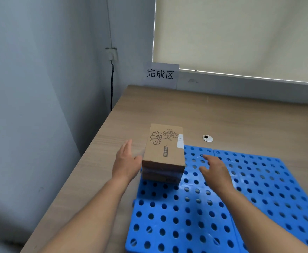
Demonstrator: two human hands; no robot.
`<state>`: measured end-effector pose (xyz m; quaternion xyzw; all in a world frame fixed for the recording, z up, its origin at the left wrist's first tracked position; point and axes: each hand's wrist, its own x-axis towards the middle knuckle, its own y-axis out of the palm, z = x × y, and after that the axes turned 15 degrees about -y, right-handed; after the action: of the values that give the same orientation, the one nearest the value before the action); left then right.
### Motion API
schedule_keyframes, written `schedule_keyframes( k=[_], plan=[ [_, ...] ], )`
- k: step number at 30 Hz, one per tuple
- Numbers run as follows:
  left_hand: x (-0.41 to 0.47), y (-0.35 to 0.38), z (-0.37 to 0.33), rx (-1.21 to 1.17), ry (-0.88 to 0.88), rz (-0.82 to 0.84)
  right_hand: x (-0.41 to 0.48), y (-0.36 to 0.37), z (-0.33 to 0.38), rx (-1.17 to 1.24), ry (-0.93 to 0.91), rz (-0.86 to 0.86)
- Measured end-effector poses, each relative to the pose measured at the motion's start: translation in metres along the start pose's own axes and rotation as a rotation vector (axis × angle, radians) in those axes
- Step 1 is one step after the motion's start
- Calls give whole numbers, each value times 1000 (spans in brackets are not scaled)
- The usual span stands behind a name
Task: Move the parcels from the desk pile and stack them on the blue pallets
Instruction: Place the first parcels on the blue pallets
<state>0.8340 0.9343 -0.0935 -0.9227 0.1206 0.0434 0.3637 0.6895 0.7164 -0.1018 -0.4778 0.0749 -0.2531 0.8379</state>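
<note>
A brown cardboard parcel (165, 148) with a flower drawing and a "POP MART" print lies on top of another brown parcel (160, 177); the small stack stands on the far left corner of the blue perforated pallets (204, 216). My left hand (126, 161) is flat and open at the stack's left side, its thumb close to or touching the top parcel's edge. To the right of the stack, my right hand (215, 170) hovers open over the pallet, apart from the parcels.
The pallets lie on a wooden desk (222, 115) set in a room corner. A paper sign (160, 74) leans on the back wall. A round cable hole (207, 138) sits behind the pallets. The desk's left edge (87, 156) drops off beside my left hand.
</note>
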Motion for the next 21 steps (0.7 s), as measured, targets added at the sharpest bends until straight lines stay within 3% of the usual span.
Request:
schedule_keyframes(
  k=[8, 12, 21],
  plan=[
    [-35, 13, -53, 203, 362, -236, -14, -50, 6, -257, -146, -155],
    [-62, 35, -72, 330, 450, -242, -31, -73, -3, -348, -209, -228],
    [-165, 117, -131, 343, 543, -176, -104, -146, -80, -441, -228, -367]
  ],
)
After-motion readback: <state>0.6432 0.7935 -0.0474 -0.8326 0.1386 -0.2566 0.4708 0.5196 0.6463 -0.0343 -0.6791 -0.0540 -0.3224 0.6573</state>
